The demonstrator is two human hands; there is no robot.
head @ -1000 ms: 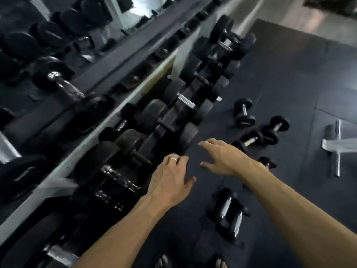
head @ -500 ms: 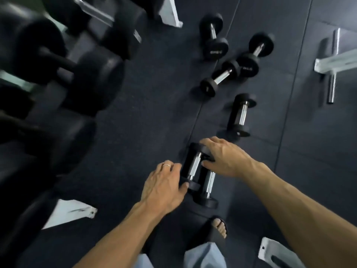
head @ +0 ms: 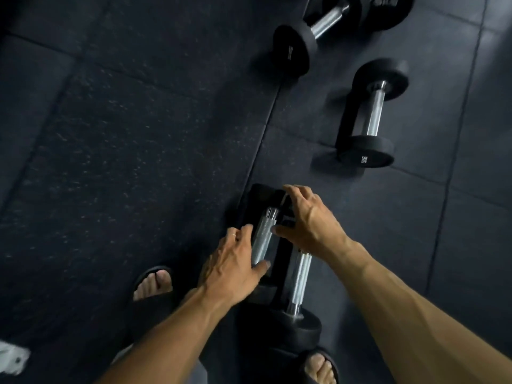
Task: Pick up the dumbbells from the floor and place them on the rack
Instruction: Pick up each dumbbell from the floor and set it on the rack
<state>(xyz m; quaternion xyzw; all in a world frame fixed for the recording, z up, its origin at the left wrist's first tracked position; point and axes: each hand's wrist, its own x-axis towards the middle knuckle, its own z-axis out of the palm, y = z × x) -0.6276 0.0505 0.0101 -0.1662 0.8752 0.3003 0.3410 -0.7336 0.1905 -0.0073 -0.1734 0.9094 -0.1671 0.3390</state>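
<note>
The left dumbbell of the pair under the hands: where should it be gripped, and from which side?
Probably the knurled steel handle of the left dumbbell, mid-length between its black heads. It lies flat on the floor mat with the bar exposed upward, so come from above; the left hand is already over it, fingers on its outer side.

Black sandals (head: 155,275) on dark rubber floor tiles (head: 124,139) (speckled)
</note>
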